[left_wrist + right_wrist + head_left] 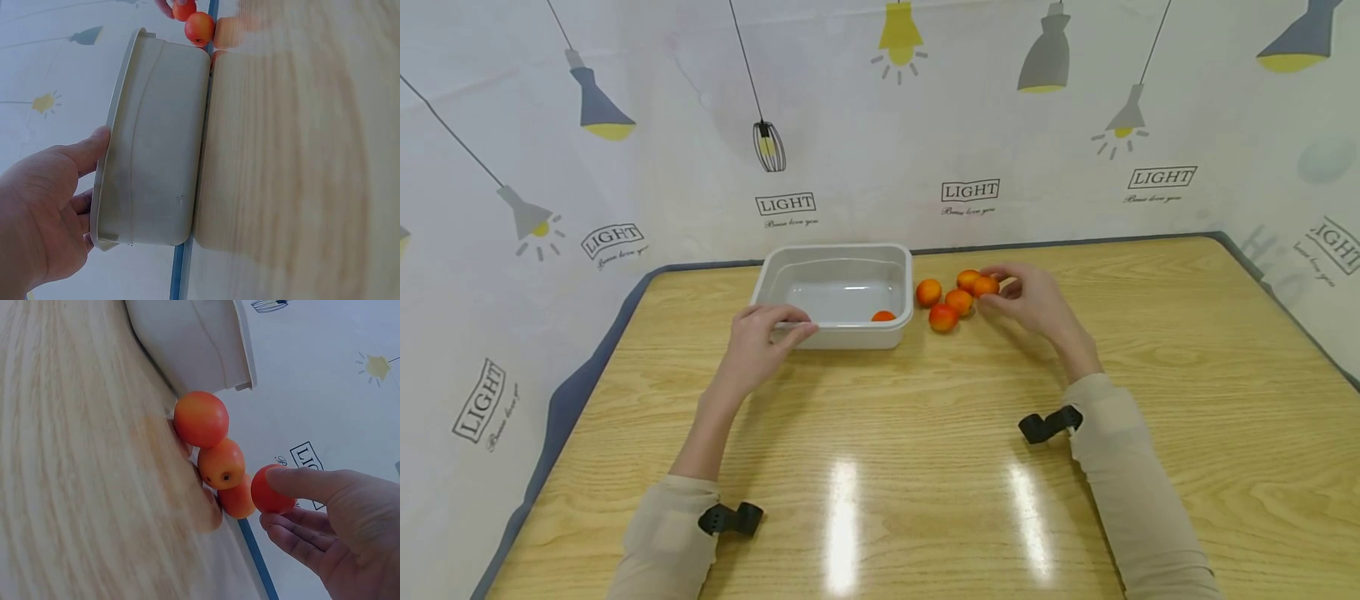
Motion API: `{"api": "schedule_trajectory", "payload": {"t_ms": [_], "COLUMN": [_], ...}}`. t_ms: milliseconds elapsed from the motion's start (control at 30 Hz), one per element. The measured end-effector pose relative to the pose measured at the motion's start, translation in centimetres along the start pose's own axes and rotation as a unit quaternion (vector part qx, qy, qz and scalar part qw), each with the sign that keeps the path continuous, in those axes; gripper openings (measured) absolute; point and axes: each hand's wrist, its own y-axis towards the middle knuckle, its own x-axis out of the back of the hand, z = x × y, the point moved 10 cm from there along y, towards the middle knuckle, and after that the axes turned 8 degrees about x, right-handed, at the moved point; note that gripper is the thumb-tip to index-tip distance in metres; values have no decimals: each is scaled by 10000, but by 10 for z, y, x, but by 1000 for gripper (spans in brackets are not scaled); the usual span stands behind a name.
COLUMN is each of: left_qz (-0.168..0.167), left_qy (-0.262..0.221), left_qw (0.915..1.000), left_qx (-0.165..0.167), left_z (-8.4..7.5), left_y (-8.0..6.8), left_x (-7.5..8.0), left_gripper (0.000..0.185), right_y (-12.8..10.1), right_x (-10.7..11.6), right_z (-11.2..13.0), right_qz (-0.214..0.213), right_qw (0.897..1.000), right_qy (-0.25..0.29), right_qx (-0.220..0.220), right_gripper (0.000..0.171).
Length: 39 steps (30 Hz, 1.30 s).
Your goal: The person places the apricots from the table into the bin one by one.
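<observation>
A white plastic tub (850, 337) stands at the back of the table, and one orange-red fruit (883, 317) shows inside it near the front wall. My left hand (758, 346) pinches the tub's rim at its front left corner; the thumb (94, 149) lies on the near side of the rim. To the right of the tub, my right hand (1036, 302) holds a round orange-red fruit (272, 489) between thumb and fingertips. In the right wrist view that fruit is raised beside a row of similar fruits (201, 419) on the table.
Several loose fruits (943, 317) cluster between the tub and my right hand. Behind the wooden table (925, 433) hangs a white backdrop (865, 167) printed with lamps. Black wrist cameras (730, 519) sit on both sleeves.
</observation>
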Motion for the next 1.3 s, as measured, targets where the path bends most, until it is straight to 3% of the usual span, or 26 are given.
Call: {"api": "schedule_trajectory", "payload": {"t_ms": [400, 900, 1300], "left_qz": [-54, -3, 4], "left_qy": [-9, 16, -5], "left_qw": [10000, 10000, 10000], "left_qx": [-27, 31, 20], "left_z": [0, 2, 2], "left_y": [0, 0, 0], "left_x": [0, 0, 0], "left_gripper": [21, 22, 22], "right_y": [5, 7, 6], "right_x": [5, 8, -4], "right_z": [24, 78, 107], "right_qz": [-226, -511, -496], "right_qw": [9988, 9908, 9885], "right_qy": [-104, -59, -15], "right_qx": [422, 1249, 1429], "right_gripper": [42, 38, 40]}}
